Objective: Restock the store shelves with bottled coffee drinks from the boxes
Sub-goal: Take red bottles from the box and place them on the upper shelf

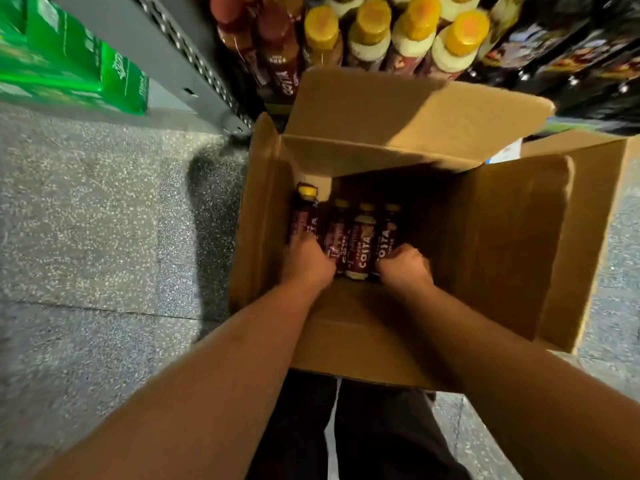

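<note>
Bottles (362, 237) being gripped in box (519, 244) by left hand (306, 263), right hand (405, 268).
Lift toward shelf stock (367, 36) at twelve o'clock being judged next.

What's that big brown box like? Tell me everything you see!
The box is plain brown cardboard, upright, its top open with the flaps folded outward. It sits in front of the shelf. Inside, four yellow-capped bottles stand toward its left side; the rest looks dark. The left hand and right hand reach in, gripping bottles.
</note>
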A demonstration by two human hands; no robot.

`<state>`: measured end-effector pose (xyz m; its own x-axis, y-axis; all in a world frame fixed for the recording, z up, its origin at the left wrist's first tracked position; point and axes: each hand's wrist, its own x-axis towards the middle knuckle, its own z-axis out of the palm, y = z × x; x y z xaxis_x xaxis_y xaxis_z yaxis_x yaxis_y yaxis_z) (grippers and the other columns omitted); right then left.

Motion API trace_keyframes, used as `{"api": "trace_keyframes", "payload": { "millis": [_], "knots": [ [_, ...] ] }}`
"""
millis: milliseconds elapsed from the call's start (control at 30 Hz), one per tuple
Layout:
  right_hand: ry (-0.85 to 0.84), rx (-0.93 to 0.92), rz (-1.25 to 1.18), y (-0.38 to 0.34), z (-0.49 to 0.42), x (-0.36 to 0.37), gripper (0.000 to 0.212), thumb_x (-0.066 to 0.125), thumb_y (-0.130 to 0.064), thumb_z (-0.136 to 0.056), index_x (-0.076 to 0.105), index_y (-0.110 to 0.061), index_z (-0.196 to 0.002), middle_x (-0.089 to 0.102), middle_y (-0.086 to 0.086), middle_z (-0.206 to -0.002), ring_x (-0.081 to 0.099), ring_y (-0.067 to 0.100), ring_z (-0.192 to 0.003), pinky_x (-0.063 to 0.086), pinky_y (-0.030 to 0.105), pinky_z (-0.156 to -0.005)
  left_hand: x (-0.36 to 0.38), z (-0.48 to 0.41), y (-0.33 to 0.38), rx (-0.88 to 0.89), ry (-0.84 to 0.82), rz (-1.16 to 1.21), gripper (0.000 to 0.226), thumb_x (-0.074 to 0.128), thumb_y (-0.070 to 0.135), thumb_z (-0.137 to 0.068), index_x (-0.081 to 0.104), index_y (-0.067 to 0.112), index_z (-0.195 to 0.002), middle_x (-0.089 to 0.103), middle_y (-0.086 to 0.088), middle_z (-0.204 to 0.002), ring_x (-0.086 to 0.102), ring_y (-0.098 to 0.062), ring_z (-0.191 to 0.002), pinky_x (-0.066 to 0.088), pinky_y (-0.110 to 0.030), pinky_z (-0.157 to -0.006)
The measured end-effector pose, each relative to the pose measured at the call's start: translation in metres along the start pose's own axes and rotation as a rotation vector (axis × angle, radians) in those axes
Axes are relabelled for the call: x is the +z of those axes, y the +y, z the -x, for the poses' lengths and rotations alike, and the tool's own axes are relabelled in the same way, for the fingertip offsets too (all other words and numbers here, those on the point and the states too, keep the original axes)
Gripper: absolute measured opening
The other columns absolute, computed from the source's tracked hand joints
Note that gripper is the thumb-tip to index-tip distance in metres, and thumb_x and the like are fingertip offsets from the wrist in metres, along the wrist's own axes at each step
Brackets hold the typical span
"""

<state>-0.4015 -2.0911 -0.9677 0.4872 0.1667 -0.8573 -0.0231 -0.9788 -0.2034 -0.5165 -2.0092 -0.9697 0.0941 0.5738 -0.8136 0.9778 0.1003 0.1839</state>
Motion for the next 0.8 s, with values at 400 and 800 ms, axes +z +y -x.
{"api": "trace_keyframes", "payload": {
  "millis": [400, 800],
  "knots": [
    [-0.040, 0.056, 0.019, 0.037, -0.109, 0.043, 0.049, 0.055, -0.023, -0.093, 0.041, -0.006, -0.137, 0.049, 0.016, -0.137, 0.051, 0.034, -0.122, 0.043, 0.044, -0.103, 0.075, -0.101, -0.025, -0.239, 0.050, 0.405, 0.081, 0.066, 0.026, -0.088, 0.016, 0.010, -0.149, 0.035, -0.014, -0.147, 0.040, -0.032, -0.132, 0.037, -0.042, -0.106],
    [-0.038, 0.176, -0.292, 0.048, -0.150, 0.075, 0.044, 0.066, -0.027, -0.086, 0.053, -0.016, -0.127, 0.061, 0.008, -0.122, 0.061, 0.027, -0.104, 0.052, 0.045, -0.092, 0.077, -0.119, -0.037, -0.297, -0.020, 0.747, 0.081, 0.068, 0.006, -0.083, 0.021, 0.017, -0.147, 0.043, -0.008, -0.140, 0.044, -0.027, -0.128, 0.039, -0.034, -0.095]
  ]
}}
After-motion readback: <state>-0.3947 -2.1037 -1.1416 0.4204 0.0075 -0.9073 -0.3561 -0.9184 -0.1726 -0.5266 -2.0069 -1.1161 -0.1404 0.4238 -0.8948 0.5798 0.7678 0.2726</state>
